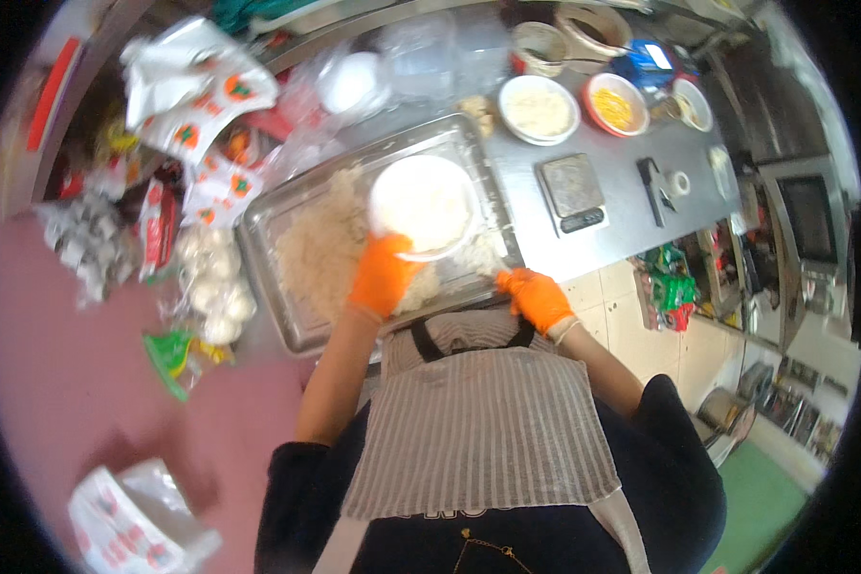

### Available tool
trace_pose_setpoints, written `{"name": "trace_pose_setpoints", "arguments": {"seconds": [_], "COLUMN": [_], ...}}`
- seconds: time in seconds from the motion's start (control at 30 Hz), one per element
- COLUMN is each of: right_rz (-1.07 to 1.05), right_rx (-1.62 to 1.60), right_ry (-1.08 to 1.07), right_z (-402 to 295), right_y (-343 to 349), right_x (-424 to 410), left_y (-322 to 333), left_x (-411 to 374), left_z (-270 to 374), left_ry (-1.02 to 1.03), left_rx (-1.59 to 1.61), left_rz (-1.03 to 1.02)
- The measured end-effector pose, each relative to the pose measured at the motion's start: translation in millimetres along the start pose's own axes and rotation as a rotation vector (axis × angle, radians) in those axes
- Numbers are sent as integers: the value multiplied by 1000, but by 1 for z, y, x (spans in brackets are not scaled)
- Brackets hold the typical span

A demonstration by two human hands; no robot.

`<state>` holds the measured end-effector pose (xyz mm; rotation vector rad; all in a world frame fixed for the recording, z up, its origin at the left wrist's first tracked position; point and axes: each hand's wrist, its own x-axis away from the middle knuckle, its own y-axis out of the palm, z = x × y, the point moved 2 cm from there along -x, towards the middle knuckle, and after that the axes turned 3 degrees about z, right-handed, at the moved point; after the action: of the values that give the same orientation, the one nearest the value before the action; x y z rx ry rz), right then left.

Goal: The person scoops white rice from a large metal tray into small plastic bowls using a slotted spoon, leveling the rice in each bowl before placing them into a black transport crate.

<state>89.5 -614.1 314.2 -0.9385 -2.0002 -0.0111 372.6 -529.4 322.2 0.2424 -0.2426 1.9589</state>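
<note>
My left hand (384,276), in an orange glove, grips the near rim of a white bowl (423,204) with pale, whitish food in it. The bowl is over a rectangular metal tray (273,287). Pale shredded or grainy food (316,251) covers much of the tray's left part, and a smaller whitish heap (481,252) lies at its right. My right hand (534,298), gloved in orange too, is at the tray's near right corner with its fingers curled; whether it holds something there is not clear.
Right of the tray stand a kitchen scale (572,190), a black-handled tool (653,192) and a roll of tape (678,183). Behind are a bowl of pale food (538,110) and a bowl of yellow bits (615,105). Bagged white round items (215,287) and printed plastic bags (194,93) lie left.
</note>
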Motion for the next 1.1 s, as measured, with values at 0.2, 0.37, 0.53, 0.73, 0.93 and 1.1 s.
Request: {"name": "trace_pose_setpoints", "arguments": {"seconds": [0.2,0.37,0.53,0.73,0.93,1.1], "right_rz": [31,37,55,-104,-159,-222], "right_rx": [8,38,70,242,350,396], "right_ry": [25,-10,-61,-97,-127,-86], "right_z": [14,13,25,-3,-19,-40], "right_y": [-13,-13,-12,-14,-3,-6], "right_x": [25,29,22,12,2,11], "left_y": [177,259,244,137,108,109], "left_x": [-87,-151,-124,-104,-84,-79], "left_z": [-4,-96,-64,-32,-14,-21], "left_ry": [327,246,-281,-277,-309,-317], "left_rx": [-640,-242,331,470,557,535], "left_rz": [-388,-420,-242,-62,172,179]}}
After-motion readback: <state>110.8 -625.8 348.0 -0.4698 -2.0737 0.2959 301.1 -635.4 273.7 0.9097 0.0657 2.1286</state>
